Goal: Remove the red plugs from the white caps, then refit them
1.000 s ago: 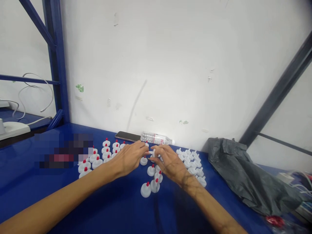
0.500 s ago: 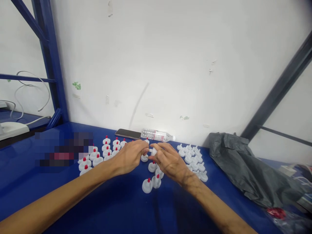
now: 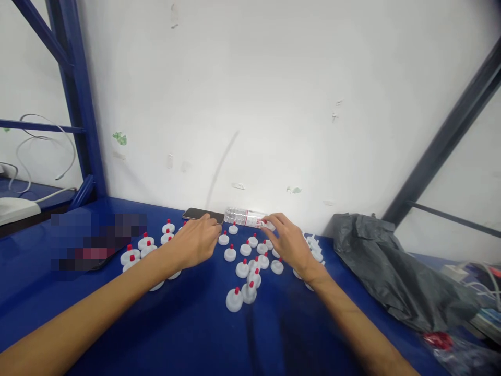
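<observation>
My left hand (image 3: 199,241) is closed, its fingers curled over the left group of white nozzle caps with red tips (image 3: 147,249). Whatever it holds is hidden behind the fingers. My right hand (image 3: 287,241) pinches a small red tip (image 3: 265,221) between thumb and forefinger, in front of the bottle; the part below it cannot be made out. Between the hands, several red-tipped white nozzle caps (image 3: 230,254) stand upright on the blue table (image 3: 203,324). White nozzle caps without red tips (image 3: 316,255) are partly covered by my right wrist.
A phone (image 3: 195,213) and a clear water bottle (image 3: 239,216) lie along the wall. A dark grey plastic bag (image 3: 376,261) lies at the right, near a clear bag with red pieces (image 3: 438,340). A blue metal post (image 3: 80,99) rises at the left.
My hands were together around a white nozzle cap and have come apart. The left has moved left; the right has moved right and up, towards the bottle.
</observation>
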`<state>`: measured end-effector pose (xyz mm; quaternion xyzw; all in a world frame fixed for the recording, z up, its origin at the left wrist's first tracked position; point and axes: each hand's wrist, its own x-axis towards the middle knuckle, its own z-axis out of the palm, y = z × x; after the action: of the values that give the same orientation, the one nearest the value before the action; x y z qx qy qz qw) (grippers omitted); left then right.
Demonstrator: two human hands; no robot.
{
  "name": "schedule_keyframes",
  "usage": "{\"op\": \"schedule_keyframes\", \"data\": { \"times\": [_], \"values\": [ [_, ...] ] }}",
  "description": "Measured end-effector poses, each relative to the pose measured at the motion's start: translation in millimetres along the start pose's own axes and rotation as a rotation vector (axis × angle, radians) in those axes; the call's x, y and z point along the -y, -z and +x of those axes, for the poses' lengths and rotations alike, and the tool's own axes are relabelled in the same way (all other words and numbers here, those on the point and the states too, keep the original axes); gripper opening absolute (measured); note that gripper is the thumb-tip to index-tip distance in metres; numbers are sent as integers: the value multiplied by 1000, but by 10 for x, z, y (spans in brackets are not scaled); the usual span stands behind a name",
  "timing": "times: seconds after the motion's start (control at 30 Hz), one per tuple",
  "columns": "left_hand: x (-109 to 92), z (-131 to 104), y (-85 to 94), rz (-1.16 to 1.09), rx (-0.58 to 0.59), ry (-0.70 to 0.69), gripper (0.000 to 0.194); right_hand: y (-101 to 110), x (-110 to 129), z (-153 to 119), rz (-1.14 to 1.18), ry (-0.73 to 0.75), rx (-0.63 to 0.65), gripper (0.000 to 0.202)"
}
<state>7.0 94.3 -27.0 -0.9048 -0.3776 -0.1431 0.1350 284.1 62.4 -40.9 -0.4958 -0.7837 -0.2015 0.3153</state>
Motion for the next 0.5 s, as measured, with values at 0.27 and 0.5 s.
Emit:
{"op": "schedule_keyframes", "data": {
  "times": [0.27, 0.5],
  "values": [
    [13, -68, -129, 5, 34, -7, 21, -88, -247, -55, -115, -34, 66, 15],
    [70, -70, -200, -45, -29, 29, 24, -149, -332, -70, -138, -40, 135, 19]
  ]
}}
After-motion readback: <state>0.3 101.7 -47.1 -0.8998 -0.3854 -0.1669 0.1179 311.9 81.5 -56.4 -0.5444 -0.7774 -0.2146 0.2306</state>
